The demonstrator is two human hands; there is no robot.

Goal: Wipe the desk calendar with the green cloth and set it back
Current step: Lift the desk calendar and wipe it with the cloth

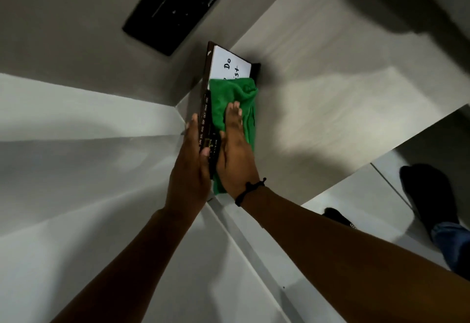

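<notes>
Green cloth (232, 109) is pressed flat against the face of the desk calendar (206, 99), covering most of the lower half, so only the top of the white page with "Do" and part of "List" shows. Right hand (235, 152) lies open on the cloth, fingers straight and together, palm down, not gripping anything. Left hand (189, 167) sits on the calendar's left side, fingers stretched along the dark brown edge where the month names run, thumb on the front, steadying it. Calendar is held up over a pale surface (318, 99), right by the corner. Black beaded bracelet (250, 190) is on the right wrist.
</notes>
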